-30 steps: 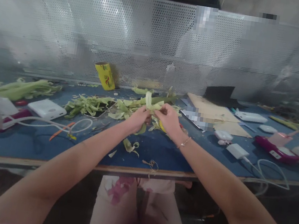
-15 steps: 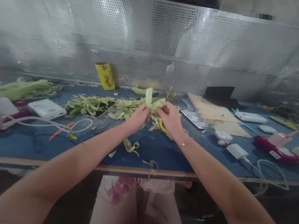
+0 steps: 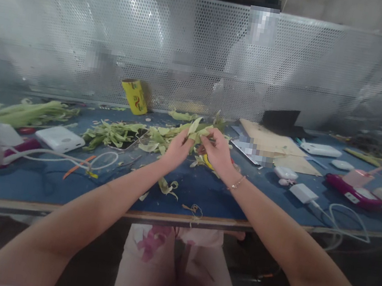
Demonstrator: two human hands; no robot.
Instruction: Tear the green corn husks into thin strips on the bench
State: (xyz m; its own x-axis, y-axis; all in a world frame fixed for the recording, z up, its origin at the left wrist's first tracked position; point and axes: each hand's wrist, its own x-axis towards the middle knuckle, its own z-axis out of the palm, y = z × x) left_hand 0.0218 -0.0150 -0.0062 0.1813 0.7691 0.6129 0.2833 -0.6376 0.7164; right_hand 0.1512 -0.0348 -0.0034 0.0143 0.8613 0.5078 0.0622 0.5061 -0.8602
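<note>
Pale green in the head view, a leaf strip (image 3: pixel 193 128) is pinched in the closed fingers of the left hand (image 3: pixel 178 150), right of and nearer than the yellow container (image 3: pixel 135 97). The right hand (image 3: pixel 217 152), fingers bent and slightly parted, meets it; whether it grips, I cannot tell. Leafy scraps (image 3: pixel 114 134) lie in front of the container.

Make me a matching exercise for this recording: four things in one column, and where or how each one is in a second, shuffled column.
Things
1. yellow printed container
2. bracelet
3. pale green leaf strip
4. white charger block

Places and states
A. held between the left hand and right hand
B. on the blue table, with a white cable attached
C. tilted, in front of the perforated screen
D. around the right wrist

Right pairs: 1-C, 2-D, 3-A, 4-B
</note>
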